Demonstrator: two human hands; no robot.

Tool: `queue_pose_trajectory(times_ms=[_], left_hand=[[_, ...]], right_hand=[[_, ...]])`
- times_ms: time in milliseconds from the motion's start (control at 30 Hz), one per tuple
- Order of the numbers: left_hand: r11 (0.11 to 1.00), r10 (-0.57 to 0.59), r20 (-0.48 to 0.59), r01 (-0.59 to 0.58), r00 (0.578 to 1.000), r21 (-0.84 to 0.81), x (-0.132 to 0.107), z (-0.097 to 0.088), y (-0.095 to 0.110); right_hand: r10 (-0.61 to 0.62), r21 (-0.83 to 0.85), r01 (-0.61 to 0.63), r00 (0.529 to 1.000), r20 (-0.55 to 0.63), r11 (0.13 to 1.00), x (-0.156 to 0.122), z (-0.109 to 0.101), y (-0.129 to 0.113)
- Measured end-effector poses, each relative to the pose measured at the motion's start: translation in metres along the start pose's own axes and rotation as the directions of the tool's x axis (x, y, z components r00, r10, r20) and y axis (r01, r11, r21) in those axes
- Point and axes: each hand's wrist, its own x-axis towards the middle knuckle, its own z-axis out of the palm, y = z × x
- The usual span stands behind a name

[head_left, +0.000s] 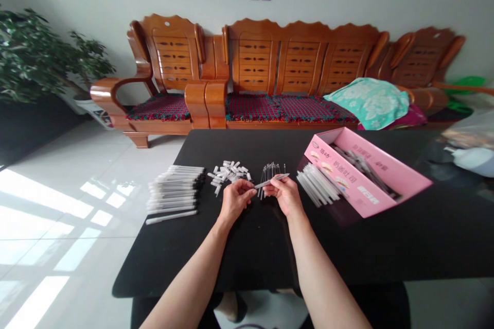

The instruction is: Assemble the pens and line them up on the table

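Over the middle of the black table, my left hand (237, 197) and my right hand (284, 193) meet at one slim whitish pen barrel (266, 183). My left fingertips pinch its left end; whether a refill or tip sits there is too small to tell. The fingers of my right hand close round the barrel farther right. Behind and below it lie dark pen refills (273, 168), partly hidden by my right hand. White pen caps (227, 172) are heaped beyond my left hand. To the right lie whitish empty-looking barrels (318, 185). Capped pens (175, 192) form a stack at left.
A pink cardboard box (370, 200) with dark thin sticks inside stands on the table (254, 252) at right. A plastic bag and a white object (476, 160) sit at the far right. Beyond the table is a wooden bench (254, 35).
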Motion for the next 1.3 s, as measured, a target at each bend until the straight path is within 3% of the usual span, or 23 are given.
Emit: queue_pose_trajectory(times_ms=[267, 467, 633, 867, 1033, 1167, 1233, 1300], left_hand=[[0.995, 0.014, 0.033, -0.017, 0.999, 0.098, 0.000, -0.002, -0.002], [0.999, 0.012, -0.009, -0.012, 1.000, -0.031, 0.000, 0.000, 0.001], [0.993, -0.016, 0.074, 0.008, 0.997, 0.114, -0.002, -0.002, 0.001], [0.999, -0.009, 0.054, 0.007, 0.998, 0.051, -0.001, 0.000, -0.002], [0.987, -0.016, 0.092, 0.001, 0.996, 0.159, -0.002, 0.001, -0.003], [0.969, 0.087, 0.041, -0.094, 0.995, 0.227, -0.002, -0.003, 0.002], [0.926, 0.189, -0.047, -0.162, 0.981, 0.342, 0.000, -0.012, 0.007], [0.841, 0.282, -0.189, -0.148, 0.941, 0.521, 0.002, -0.026, 0.012]], right_hand=[[0.004, -0.012, -0.004, 1.000, 0.006, 1.000, 0.002, -0.002, 0.001], [0.006, -0.012, -0.006, 1.000, -0.013, 1.000, 0.000, 0.000, 0.000], [0.013, -0.018, -0.014, 1.000, -0.005, 1.000, 0.000, 0.001, -0.001], [0.015, -0.026, -0.015, 1.000, 0.007, 1.000, 0.002, -0.001, 0.001], [0.015, -0.033, -0.015, 1.000, 0.019, 0.999, 0.002, -0.003, 0.003], [0.011, -0.022, -0.010, 1.000, 0.021, 1.000, 0.002, -0.004, 0.002], [0.003, -0.010, -0.003, 1.000, 0.012, 1.000, 0.002, -0.005, 0.001], [-0.002, -0.011, 0.002, 1.000, 0.011, 1.000, 0.002, -0.007, 0.000]])
